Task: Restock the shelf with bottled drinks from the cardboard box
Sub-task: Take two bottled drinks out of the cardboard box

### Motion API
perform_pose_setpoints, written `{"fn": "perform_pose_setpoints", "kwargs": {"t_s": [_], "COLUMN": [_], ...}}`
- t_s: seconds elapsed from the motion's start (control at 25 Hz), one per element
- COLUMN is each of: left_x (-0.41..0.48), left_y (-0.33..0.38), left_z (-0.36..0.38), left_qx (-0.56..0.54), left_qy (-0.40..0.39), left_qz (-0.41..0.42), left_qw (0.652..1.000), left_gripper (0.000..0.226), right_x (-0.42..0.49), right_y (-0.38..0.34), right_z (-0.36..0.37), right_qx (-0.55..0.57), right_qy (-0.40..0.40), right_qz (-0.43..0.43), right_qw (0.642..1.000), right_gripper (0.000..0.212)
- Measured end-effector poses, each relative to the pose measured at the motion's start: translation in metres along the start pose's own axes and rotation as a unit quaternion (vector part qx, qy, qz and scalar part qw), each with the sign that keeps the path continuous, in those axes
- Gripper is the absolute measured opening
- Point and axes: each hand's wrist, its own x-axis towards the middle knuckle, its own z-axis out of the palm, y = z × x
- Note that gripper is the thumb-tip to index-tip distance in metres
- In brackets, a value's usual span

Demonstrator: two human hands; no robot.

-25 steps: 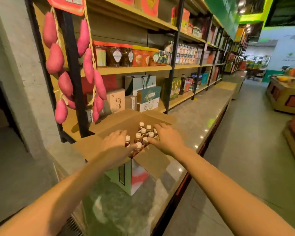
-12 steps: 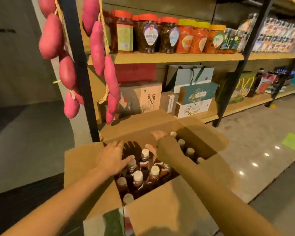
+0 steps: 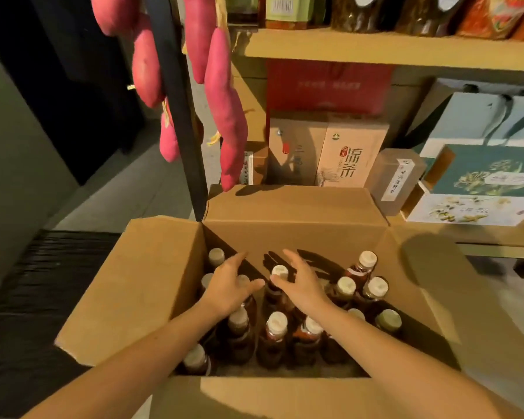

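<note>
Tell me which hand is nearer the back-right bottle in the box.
Right. The right hand is just left of that bottle, with a gap between them; the left hand is farther left, beyond the right hand.

Nothing fancy: my left hand and right hand are bare, and both forearms run bare right to the edge of view.

Count log: I tally one open cardboard box. Bottled drinks inside: 13 by visible caps; any under the hands can't be counted. Hands: two, left hand and right hand. Hanging pink sweet potatoes: at least six, overlap blurs the tally. Tan tea cartons: two. Red box: one. Teal gift box: one. Pale gift bag: one.
</note>
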Motion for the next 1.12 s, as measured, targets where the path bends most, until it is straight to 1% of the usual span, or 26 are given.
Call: {"fn": "perform_pose_setpoints", "kwargs": {"t_s": [0.16,0.24,0.36,0.44,0.56,0.64,0.88,0.96,1.04,1.12], "left_x": [0.012,0.017,0.021,0.023,0.024,0.024,0.025,0.025,0.023,0.020], "left_y": [-0.021,-0.030,-0.036,-0.038,-0.043,-0.043,-0.040,-0.039,-0.039,-0.038], "left_z": [0.014,0.017,0.024,0.028,0.030,0.031,0.035,0.036,0.036,0.035], "left_qx": [0.004,-0.013,-0.012,-0.028,-0.086,-0.094,-0.079,-0.068,-0.069,-0.071], "left_qy": [-0.025,-0.032,-0.033,-0.019,-0.017,-0.022,-0.001,0.015,0.029,0.042], "left_qz": [-0.085,-0.133,-0.176,-0.207,-0.250,-0.270,-0.284,-0.285,-0.277,-0.250], "left_qw": [0.996,0.991,0.984,0.978,0.964,0.958,0.956,0.956,0.958,0.965], "left_gripper": [0.080,0.081,0.077,0.071,0.054,0.046,0.048,0.050,0.050,0.046], "right_x": [0.022,0.027,0.031,0.036,0.042,0.044,0.041,0.040,0.039,0.039], "right_y": [0.006,0.011,0.019,0.023,0.028,0.029,0.026,0.026,0.026,0.027], "right_z": [0.006,0.011,0.018,0.018,0.016,0.017,0.024,0.025,0.025,0.024], "right_qx": [0.106,0.117,0.103,0.084,0.037,0.028,0.016,0.032,0.052,0.069], "right_qy": [-0.004,-0.020,-0.063,-0.086,-0.110,-0.111,-0.070,-0.055,-0.037,-0.017], "right_qz": [0.070,0.098,0.136,0.150,0.156,0.162,0.164,0.167,0.164,0.152], "right_qw": [0.992,0.988,0.983,0.981,0.981,0.980,0.984,0.984,0.984,0.986], "right_gripper": [0.074,0.078,0.078,0.073,0.062,0.059,0.052,0.051,0.052,0.052]}}
